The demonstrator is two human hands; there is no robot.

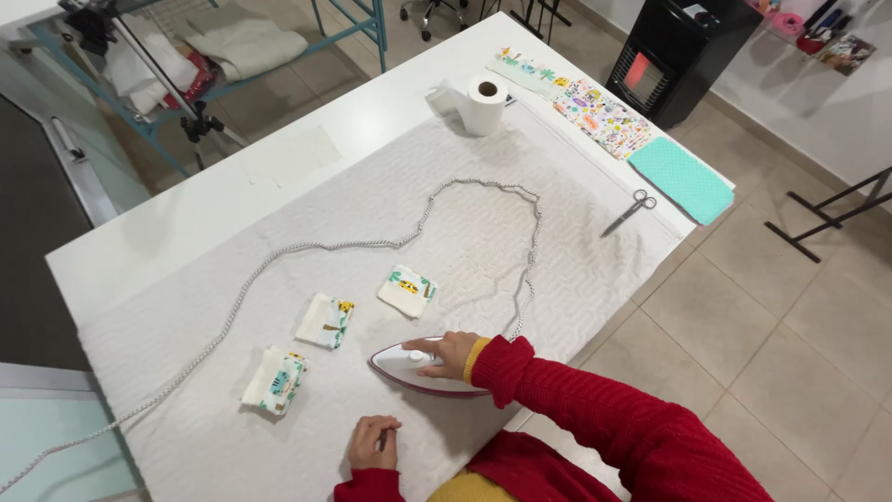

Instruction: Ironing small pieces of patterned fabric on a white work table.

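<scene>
**Iron in hand on the padded desk**

Here the right hand [452,354] grasps the handle of a white and magenta iron [420,368], which sits flat on the white quilted cover [483,251] spread over the desk [214,195]. The iron lies directly under that hand, its pointed end aimed to the left, near the front edge of the cover. The left hand [373,442] rests on the cover just below the iron, fingers curled loosely inward and holding nothing.

Three small folded fabric pieces with printed patterns lie to the left of and above the iron: one [407,290] just above it, one [325,321] further left, and one [275,380] nearest the desk's left front, all apart from both hands. The iron's braided cord [437,200] loops widely across the cover and trails off the left side.

At the far end stand a paper roll [485,104], a row of patterned cloths [595,112], a mint-green cloth [683,178] and a pair of scissors [630,211].
</scene>
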